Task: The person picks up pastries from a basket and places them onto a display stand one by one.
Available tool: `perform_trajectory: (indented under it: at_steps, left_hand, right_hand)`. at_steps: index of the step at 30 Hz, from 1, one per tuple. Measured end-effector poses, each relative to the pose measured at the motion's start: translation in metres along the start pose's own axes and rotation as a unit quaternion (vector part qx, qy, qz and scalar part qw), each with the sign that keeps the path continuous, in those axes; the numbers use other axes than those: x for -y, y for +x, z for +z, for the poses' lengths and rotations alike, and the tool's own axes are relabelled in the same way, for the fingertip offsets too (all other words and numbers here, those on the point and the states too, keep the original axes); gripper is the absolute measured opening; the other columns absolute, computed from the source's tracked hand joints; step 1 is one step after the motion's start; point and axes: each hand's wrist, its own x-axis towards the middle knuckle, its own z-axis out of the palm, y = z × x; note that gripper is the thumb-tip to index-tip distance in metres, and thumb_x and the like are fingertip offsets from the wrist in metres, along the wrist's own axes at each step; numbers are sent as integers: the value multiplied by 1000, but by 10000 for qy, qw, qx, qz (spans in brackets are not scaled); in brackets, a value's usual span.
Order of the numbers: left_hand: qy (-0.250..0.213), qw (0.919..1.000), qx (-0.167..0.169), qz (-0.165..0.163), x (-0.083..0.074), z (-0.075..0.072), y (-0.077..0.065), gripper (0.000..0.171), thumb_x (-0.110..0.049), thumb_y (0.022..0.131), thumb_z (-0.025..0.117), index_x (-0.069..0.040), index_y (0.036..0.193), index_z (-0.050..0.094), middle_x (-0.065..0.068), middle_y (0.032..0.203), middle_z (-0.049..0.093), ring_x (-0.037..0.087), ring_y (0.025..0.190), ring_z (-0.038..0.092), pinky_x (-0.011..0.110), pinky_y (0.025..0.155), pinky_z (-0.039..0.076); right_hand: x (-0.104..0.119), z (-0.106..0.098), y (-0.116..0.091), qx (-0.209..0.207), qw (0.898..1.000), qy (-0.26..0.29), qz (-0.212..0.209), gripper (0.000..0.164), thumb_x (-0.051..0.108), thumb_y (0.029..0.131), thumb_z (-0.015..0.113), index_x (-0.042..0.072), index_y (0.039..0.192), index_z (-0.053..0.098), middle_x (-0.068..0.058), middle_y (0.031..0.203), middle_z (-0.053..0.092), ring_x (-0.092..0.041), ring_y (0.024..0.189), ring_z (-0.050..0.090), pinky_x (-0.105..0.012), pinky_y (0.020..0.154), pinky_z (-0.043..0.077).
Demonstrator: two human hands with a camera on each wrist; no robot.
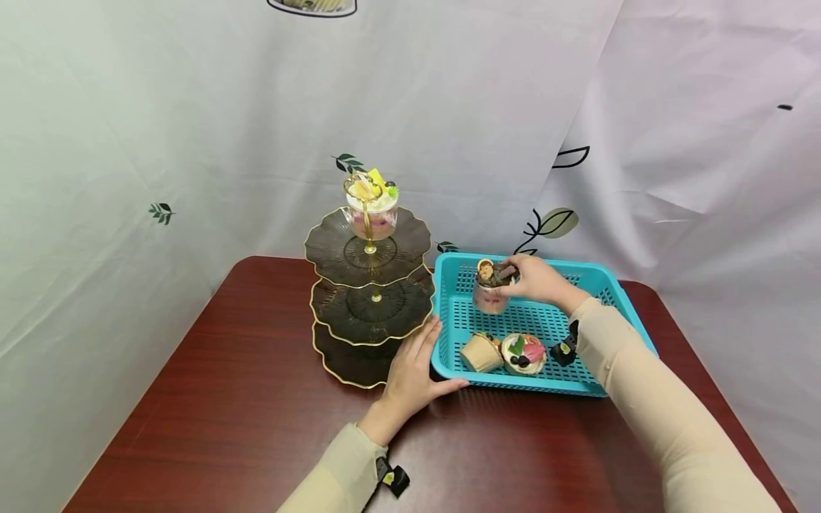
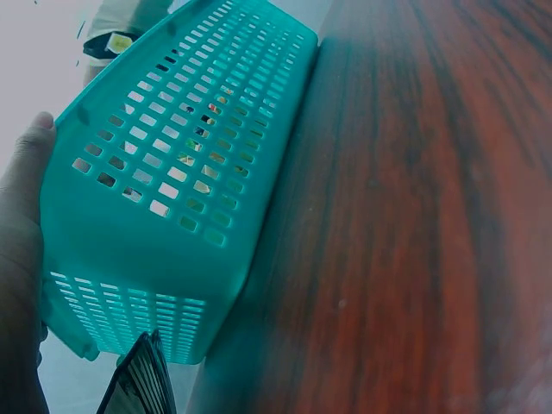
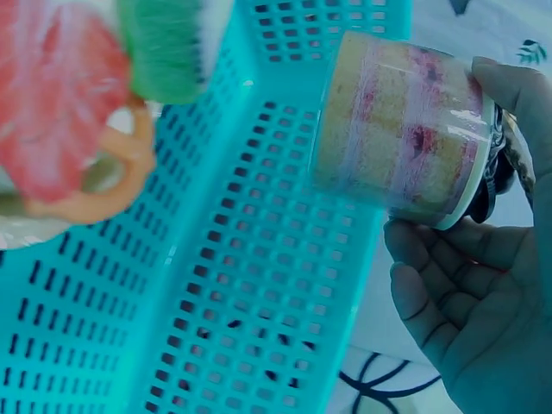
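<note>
Right hand (image 1: 539, 280) pinches dessert cup (image 1: 489, 300) over basket (image 1: 532, 385); left hand (image 1: 413, 370), fingers spread, seemingly touches basket corner beside stand (image 1: 394, 308).

Long sleeves cover both arms in plain, pale cream fabric. The left sleeve (image 1: 340, 470) ends in a broad cuff (image 1: 362, 443) at the wrist. The right sleeve (image 1: 641, 392) is smooth along the forearm, with soft creases toward the elbow. Both hands are bare below the cuffs. Each wrist wears a small, blocky black camera on a black band: the left wrist camera (image 1: 398, 481) carries a little yellowish mark on its mount, and the right wrist camera (image 1: 564, 352) a similar one. From the left wrist, the right wrist's black band (image 2: 99, 45) shows a pale yellow, roughly four-sided patch (image 2: 119, 43); any lettering is too small to read.
</note>
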Motion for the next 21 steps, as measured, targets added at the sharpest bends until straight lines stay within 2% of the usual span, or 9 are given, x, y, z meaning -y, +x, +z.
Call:
perform_trajectory:
  at_steps: [2,9,16,21]
  left_hand:
    - [-3,10000,-23,-3,0,0,0,102,-57,57,83,4,134,52,14,141,53,29,123,56,39,100,48]
    - [-16,10000,57,-34,1,-1,0,103,-58,59,82,2,136,50,14,143,51,28,125,55,39,100,47]
    - [-100,9998,134,-103,0,-1,-2,103,-58,60,81,1,138,48,14,144,50,28,126,54,40,101,47]
    - [-67,9999,91,-79,0,-2,0,103,-58,60,82,1,138,49,14,143,50,28,125,54,39,101,47]
  right_hand:
    - [3,-4,0,-55,9999,-32,-114,58,27,84,68,-7,129,53,-24,114,67,-34,103,64,-48,84,53]
    - [16,-16,-4,-180,9996,-220,-91,64,32,81,72,-5,130,53,-21,113,66,-33,102,64,-47,85,53]
    - [27,-30,-9,-223,9986,-345,-324,58,27,82,71,-6,127,54,-21,110,67,-31,99,63,-46,82,52]
    - [37,-40,-12,-217,9986,-367,-319,63,34,82,72,-5,128,54,-22,114,65,-32,103,62,-47,85,51]
